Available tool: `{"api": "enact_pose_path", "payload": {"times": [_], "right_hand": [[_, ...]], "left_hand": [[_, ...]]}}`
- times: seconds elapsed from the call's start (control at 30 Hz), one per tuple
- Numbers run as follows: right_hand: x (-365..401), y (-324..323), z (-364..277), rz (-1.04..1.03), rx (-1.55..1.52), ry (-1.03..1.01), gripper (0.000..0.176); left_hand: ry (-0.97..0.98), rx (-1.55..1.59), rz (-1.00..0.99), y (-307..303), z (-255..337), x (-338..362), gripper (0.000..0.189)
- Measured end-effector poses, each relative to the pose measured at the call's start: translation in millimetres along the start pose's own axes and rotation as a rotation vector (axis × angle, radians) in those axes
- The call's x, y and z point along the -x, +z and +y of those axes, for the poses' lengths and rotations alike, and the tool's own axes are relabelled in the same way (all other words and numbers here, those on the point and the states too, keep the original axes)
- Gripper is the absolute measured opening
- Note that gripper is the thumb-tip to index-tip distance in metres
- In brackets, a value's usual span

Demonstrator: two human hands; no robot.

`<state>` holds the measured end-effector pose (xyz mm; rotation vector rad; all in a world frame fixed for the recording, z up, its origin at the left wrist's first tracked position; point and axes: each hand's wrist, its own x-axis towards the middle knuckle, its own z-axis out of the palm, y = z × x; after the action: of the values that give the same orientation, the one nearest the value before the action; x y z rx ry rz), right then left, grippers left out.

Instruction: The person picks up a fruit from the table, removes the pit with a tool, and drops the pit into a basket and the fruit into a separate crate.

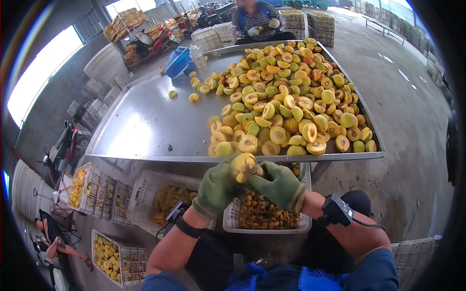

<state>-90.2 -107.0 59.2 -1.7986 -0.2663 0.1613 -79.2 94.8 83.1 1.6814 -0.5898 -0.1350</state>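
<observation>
A yellow peach half (241, 165) is held in my left hand (216, 189), which wears a green glove and has its fingers closed round the fruit. My right hand (277, 185), gloved in green too, presses up to the peach from the right with its fingers closed. What lies between those right fingers is too small and blurred to name. Both hands are just off the near edge of a metal table (145, 131). A big heap of peach halves (286, 102) covers its right side. Under my hands stands a white crate (306, 227) with brown pits and scraps in it.
A blue basket (177, 63) and a clear bottle (197, 56) stand at the table's far left. Opposite sits a co-worker (257, 22) with gloved hands. On the floor to the left, white crates (132, 264) hold peach pieces. A table leg (320, 170) is near my right arm.
</observation>
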Motion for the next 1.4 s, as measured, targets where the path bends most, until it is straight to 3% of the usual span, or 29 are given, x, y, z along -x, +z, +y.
{"api": "enact_pose_path", "payload": {"times": [0.03,0.1,0.2,0.27,0.33,0.43,0.5,0.8,1.0,1.1,1.2,1.3,1.4], "right_hand": [[4,0,3,0.004,0.101,-0.051,0.034],[10,1,4,0.003,0.302,-0.149,0.036],[21,2,3,-0.035,0.349,-0.171,0.039],[26,0,-3,-0.049,0.350,-0.171,0.038],[27,-1,0,-0.065,0.359,-0.157,0.037],[27,-4,7,-0.078,0.377,-0.138,0.036],[27,-6,6,-0.049,0.367,-0.177,0.036],[24,5,29,-0.015,0.313,-0.112,0.037],[25,15,33,-0.031,0.335,-0.022,0.036],[28,15,19,-0.126,0.190,0.111,0.024],[26,26,34,-0.126,0.077,0.054,0.024],[25,26,31,-0.198,-0.212,0.093,0.025],[28,-17,-19,-0.448,-0.317,0.518,0.024]], "left_hand": [[-0.009,0.014,-0.019,1,1,2,0.041],[-0.474,0.677,0.093,4,1,8,0.046],[-0.315,0.533,0.013,0,-24,11,0.049],[0.025,-0.080,0.011,4,-33,18,0.047],[0.159,-0.242,0.023,9,-39,22,0.050],[-0.054,0.212,0.094,24,-39,22,0.056],[-0.311,0.523,0.163,27,-36,16,0.053],[-0.111,0.128,0.189,44,-30,5,0.046],[-0.126,0.228,0.309,58,-37,9,0.041],[-0.051,0.050,0.363,64,-35,12,0.041],[-0.031,0.130,0.403,68,-37,12,0.036],[0.082,0.010,0.431,74,-45,11,0.036],[0.008,0.140,0.422,75,-38,11,0.036]]}}
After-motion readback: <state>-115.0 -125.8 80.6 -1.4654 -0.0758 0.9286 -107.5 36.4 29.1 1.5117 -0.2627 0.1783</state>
